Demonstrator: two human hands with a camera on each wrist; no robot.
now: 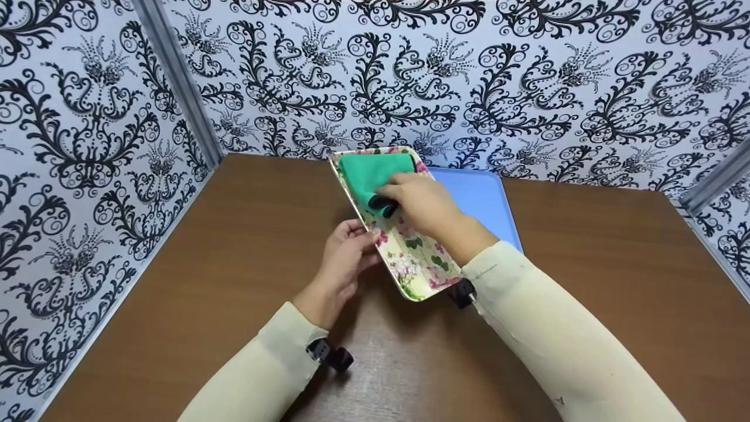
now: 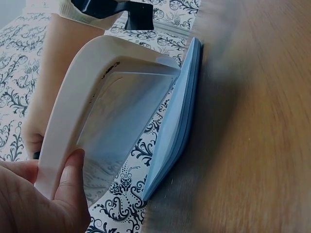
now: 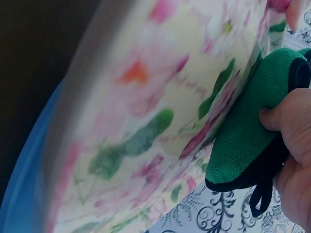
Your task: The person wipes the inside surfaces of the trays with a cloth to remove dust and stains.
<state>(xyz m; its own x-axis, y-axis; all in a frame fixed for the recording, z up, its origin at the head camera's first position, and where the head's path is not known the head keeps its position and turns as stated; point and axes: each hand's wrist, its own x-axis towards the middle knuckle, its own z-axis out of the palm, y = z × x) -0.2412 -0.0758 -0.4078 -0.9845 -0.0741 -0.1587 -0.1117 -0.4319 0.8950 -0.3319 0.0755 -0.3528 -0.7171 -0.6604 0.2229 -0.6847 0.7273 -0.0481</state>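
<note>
My left hand (image 1: 345, 253) grips the left long edge of a floral rectangular tray (image 1: 404, 266). The tray is held tilted above the table, its flowered inside up and its pale underside (image 2: 121, 111) facing the left wrist camera. In my right hand (image 1: 426, 202) is a green cloth (image 1: 375, 173) with black edging, pinched between thumb and fingers. The cloth lies against the tray's inner face toward the far end. From the right wrist view, a black loop (image 3: 262, 199) hangs from the cloth (image 3: 248, 131) beside the printed flowers.
A blue tray (image 1: 483, 196) rests on the brown wooden table (image 1: 252, 234), behind and right of the floral tray and partly hidden by it and the right arm. Patterned walls (image 1: 410, 76) enclose the table at the back and sides.
</note>
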